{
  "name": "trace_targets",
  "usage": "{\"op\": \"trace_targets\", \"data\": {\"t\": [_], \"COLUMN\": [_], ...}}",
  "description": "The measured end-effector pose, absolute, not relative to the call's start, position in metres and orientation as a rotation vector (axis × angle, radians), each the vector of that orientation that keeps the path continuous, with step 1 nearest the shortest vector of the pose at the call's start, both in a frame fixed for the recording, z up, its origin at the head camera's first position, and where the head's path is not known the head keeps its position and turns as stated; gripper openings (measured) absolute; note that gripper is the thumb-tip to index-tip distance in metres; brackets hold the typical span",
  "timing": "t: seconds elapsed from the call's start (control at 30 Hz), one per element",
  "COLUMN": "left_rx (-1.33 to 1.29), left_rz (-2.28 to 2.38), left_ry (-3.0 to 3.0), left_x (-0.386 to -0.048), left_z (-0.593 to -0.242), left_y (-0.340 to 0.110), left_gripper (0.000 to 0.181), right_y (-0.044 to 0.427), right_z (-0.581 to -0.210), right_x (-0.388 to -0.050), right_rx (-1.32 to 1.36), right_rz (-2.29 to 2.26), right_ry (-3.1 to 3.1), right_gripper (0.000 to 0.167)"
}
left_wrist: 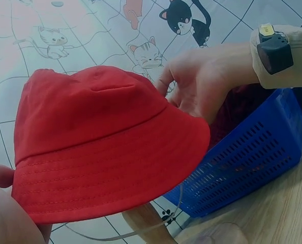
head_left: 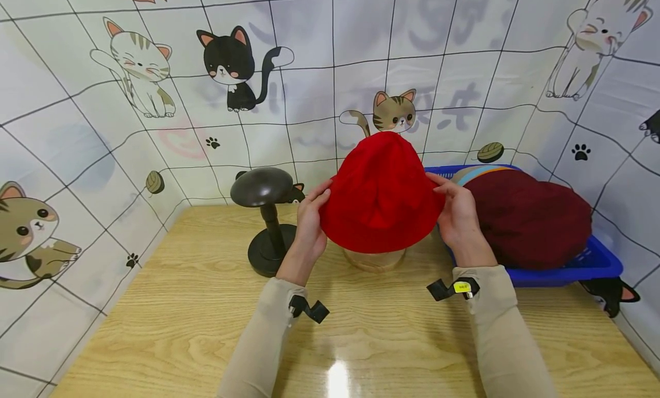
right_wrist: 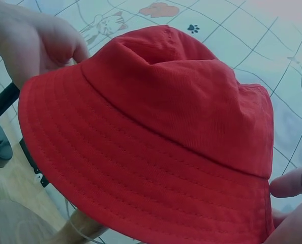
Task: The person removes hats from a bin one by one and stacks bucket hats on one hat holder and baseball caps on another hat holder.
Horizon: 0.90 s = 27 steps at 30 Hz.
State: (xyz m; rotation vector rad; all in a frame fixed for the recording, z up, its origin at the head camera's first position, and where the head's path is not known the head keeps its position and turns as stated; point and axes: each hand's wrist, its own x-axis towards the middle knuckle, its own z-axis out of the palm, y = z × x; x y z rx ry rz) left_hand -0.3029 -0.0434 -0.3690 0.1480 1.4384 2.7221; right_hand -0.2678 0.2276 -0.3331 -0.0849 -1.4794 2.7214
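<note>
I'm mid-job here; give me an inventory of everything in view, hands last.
red hat: one, red, between both hands
wooden stand: one, light brown, mostly hidden by the hat
black stand: one, black, left of the hat
blue basket: one, blue, right side of table
maroon cloth item: one, maroon, in the basket
striped-edge item: one, beige with blue and orange, behind the maroon one, partly hidden
table: one, wood-toned, underneath
backdrop: white, black grid, several cats, behind
wrist devices: two, black, one per wrist
sleeves: two, beige, on the forearms
left hand, right hand: two, bare, gripping the brim
</note>
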Motion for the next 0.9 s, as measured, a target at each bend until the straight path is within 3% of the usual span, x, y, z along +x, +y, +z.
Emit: {"op": "trace_targets", "data": {"t": [0.9], "left_rx": [0.073], "left_rz": [2.674], "left_ry": [1.402], "left_x": [-0.309], "left_z": [-0.382], "left_y": [-0.043], "left_gripper": [0.035], "right_y": [0.224], "right_z": [-0.349], "right_x": [-0.278], "right_rx": [-0.29], "right_rz": [2.695], "right_ry": [-1.506], "right_gripper": [0.042]}}
